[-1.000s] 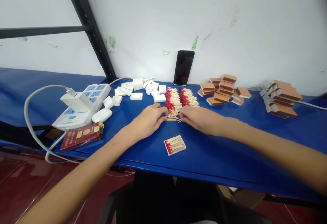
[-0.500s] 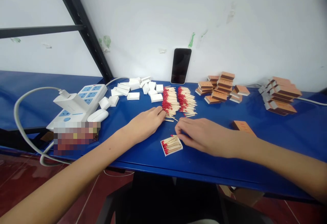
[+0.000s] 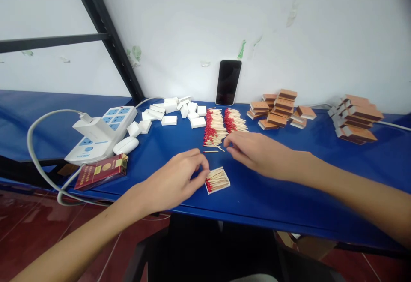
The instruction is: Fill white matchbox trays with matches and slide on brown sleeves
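A small white matchbox tray [image 3: 219, 188] lies near the table's front edge, filled with red-headed matches [image 3: 217, 180]. At its upper left corner my left hand [image 3: 183, 175] has thumb and forefinger pinched together; a pale stick, apparently a match, extends from them along the tray's far side. My right hand [image 3: 253, 149] is curled with fingertips closed at the lower end of the right match pile [image 3: 234, 120]; whatever they hold is hidden. Beside that is the left match pile [image 3: 214, 127], with a loose match [image 3: 211, 151] below it.
White empty-looking trays [image 3: 169, 120] are scattered at the back left. Orange matchbox sleeves [image 3: 276, 119] and stacked matchboxes [image 3: 358, 117] stand at the right. A phone [image 3: 228, 82] leans on the wall. Leftward are a power strip [image 3: 83, 151], a white mouse-like case [image 3: 126, 145] and a red packet [image 3: 102, 171].
My left hand has moved from the match pile down to the tray. My right hand has drawn back from the tray up to the piles.
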